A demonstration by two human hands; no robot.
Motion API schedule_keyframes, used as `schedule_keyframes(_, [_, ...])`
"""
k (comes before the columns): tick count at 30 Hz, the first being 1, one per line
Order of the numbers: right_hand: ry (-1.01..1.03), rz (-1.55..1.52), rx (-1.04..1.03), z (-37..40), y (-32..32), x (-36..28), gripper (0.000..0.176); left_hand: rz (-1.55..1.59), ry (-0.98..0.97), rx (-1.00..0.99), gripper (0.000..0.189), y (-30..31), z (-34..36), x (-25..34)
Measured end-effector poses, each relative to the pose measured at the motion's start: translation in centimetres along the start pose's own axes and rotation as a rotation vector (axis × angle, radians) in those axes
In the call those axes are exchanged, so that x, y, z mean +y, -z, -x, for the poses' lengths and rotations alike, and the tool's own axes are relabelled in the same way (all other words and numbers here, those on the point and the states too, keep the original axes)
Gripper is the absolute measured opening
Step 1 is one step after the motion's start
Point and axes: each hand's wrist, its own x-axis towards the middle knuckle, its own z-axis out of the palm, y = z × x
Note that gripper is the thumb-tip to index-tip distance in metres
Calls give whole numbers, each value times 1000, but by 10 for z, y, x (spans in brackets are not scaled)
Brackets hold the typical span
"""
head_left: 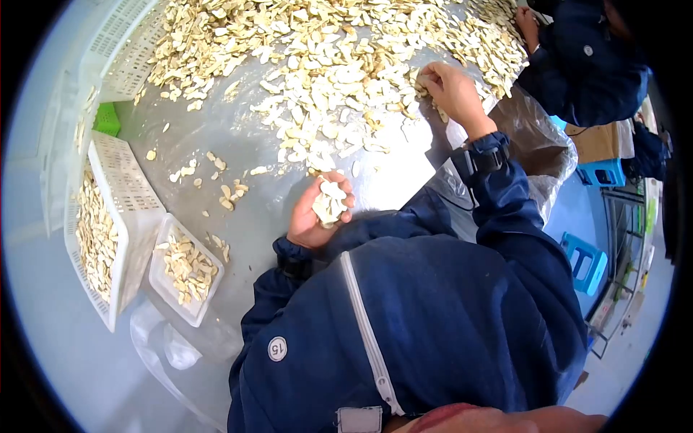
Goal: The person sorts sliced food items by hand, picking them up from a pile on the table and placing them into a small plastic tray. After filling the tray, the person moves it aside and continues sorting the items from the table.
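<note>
Pale, dried-looking slices (339, 79) are heaped over the far part of the metal table (238, 123) and thin out toward me. My left hand (317, 209) is palm up near the table's front edge, its fingers curled around a small handful of slices (330, 202). Farther forward on the right, my right hand (453, 92) reaches to the edge of the heap. Its thumb and fingers are pinched together on a slice, which they partly hide.
On the left stand a white perforated crate (133, 184) and a small white tray (160, 270), both holding slices. A clear plastic bag (538, 137) hangs at the table's right edge. Another person's hand (528, 29) is at the far right. Blue stools (585, 263) stand beyond.
</note>
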Motion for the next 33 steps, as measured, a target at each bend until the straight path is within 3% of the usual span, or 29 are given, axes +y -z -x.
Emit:
schedule_keyframes(7, [166, 93, 158, 10, -10, -6, 28, -52, -46, 0, 32, -3, -3, -1])
schedule_keyframes(12, [39, 82, 62, 1, -15, -18, 24, -41, -73, 22, 31, 0, 0, -1])
schedule_keyframes(18, [205, 102, 271, 9, -4, -34, 21, 23, -46, 42, 33, -9, 2, -1])
schedule_keyframes(22, [353, 51, 44, 19, -23, -73, 24, 47, -15, -2, 34, -5, 1, 0])
schedule_keyframes(24, [383, 38, 51, 18, -36, -77, 26, 51, -24, -37, 34, 3, -1, -2])
schedule_keyframes(26, [292, 65, 10, 13, -47, -75, 27, 83, -48, -32, 40, 12, 0, -8])
schedule_keyframes(29, [372, 120, -61, 8, -39, -78, 20, 80, -56, -111, 41, 15, -7, -10])
schedule_keyframes(30, [241, 83, -150, 6, -34, -88, 17, 71, -42, -74, 40, 9, -6, -6])
schedule_keyframes(33, [243, 28, -271, 0, -28, -131, 18, 17, -67, -113, 41, 10, -9, -8])
